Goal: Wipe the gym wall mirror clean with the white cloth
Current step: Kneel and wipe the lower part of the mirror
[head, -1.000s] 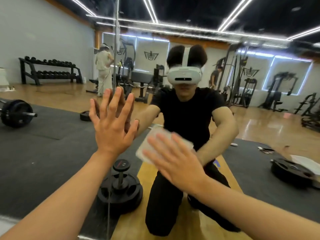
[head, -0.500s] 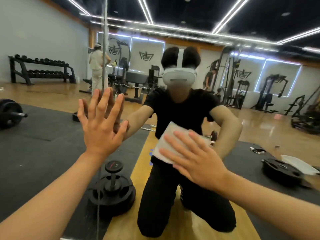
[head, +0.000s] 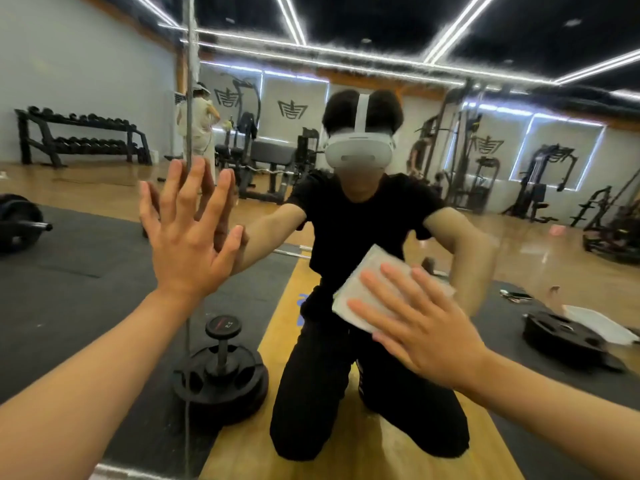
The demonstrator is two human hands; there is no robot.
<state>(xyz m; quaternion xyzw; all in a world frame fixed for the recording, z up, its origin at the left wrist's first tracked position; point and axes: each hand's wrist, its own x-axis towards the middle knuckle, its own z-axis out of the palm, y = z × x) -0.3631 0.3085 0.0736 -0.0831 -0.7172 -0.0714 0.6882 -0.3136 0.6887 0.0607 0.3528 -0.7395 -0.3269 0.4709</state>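
1. The white cloth [head: 367, 289] is folded into a flat, soft rectangular pad and lies against the mirror [head: 519, 237] low on the right, tilted with one corner uppermost; my hand covers too much to tell its long side
2. My right hand [head: 426, 327] presses it to the glass, fingers straight and spread, pointing up-left, not curled round it
3. My left hand [head: 188, 244] lies released and flat on the glass, upper left, fingers splayed upward over a vertical seam [head: 189, 81] between panels
4. Reflected: me kneeling in black, round black weight plates [head: 221, 379] stacked with a small dumbbell [head: 223, 325] upright on them, and a dumbbell rack [head: 79, 136] far left
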